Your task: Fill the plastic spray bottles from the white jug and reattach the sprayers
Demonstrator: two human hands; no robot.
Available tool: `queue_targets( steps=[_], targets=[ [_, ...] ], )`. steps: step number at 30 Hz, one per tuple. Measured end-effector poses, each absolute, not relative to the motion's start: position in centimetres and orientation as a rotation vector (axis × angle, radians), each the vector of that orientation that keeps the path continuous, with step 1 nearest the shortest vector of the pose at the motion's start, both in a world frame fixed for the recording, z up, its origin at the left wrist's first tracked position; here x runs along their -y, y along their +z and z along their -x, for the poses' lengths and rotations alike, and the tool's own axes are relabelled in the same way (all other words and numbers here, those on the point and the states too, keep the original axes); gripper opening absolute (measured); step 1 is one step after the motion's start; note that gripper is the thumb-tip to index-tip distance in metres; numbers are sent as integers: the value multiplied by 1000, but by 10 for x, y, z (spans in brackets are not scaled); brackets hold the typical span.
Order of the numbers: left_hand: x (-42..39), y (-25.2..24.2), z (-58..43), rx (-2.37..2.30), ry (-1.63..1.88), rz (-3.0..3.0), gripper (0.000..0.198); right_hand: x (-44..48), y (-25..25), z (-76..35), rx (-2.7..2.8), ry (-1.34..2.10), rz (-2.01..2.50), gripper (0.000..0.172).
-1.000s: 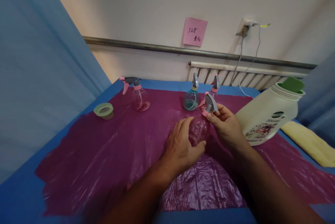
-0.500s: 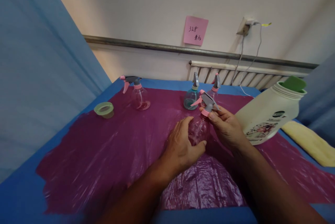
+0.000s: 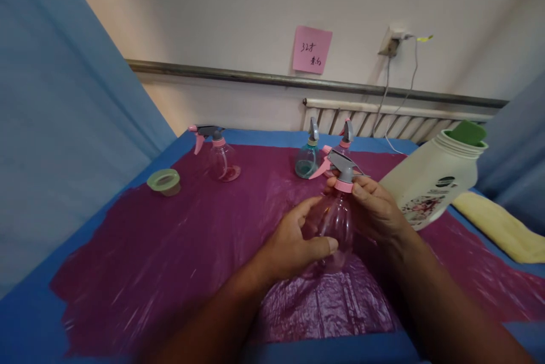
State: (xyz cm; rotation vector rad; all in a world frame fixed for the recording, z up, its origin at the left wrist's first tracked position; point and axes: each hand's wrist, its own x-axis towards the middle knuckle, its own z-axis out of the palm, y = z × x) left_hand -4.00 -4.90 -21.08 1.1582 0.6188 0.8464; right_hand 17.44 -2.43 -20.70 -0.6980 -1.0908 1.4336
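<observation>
A clear pink spray bottle [image 3: 340, 227] with a grey and pink trigger head is between my hands, close to upright, its nozzle towards the left. Fingers of my left hand [image 3: 298, 242] wrap round the bottle's body, the thumb across its front. My right hand [image 3: 378, 205] pinches the pink collar under the trigger head; some of its fingers are hidden behind the bottle. Just behind stand a teal spray bottle [image 3: 307, 160] with a little liquid and another pink-collared spray bottle [image 3: 346, 139], partly covered by the held one.
A third pink spray bottle [image 3: 223, 162] stands at the back left, near a small green-rimmed tub [image 3: 165, 182]. On the right a large cream jug [image 3: 430, 182] with a green piece in its mouth leans beside a yellow cloth [image 3: 502, 227]. Purple plastic sheeting [image 3: 170, 262] covers the blue table.
The held spray bottle has come nearer to me and slightly right, with both hands still on it. The whole view has shifted a little.
</observation>
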Motion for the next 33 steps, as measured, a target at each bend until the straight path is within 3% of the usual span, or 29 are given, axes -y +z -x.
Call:
queue_targets(
  steps=[13,22,28,33],
  targets=[
    [48,-207,46,-314,736,-997,66,26,-212,-172,1064,1536,588,47],
    [52,-216,39,-722,880,-1246,78,22,-208,-162,1024,1399,685,50],
    [54,-229,36,-894,1174,-1883,111,22,-211,-157,1004,1378,723,71],
    [49,-237,41,-886,1207,-2194,112,22,-215,-152,977,1339,732,87]
  ],
)
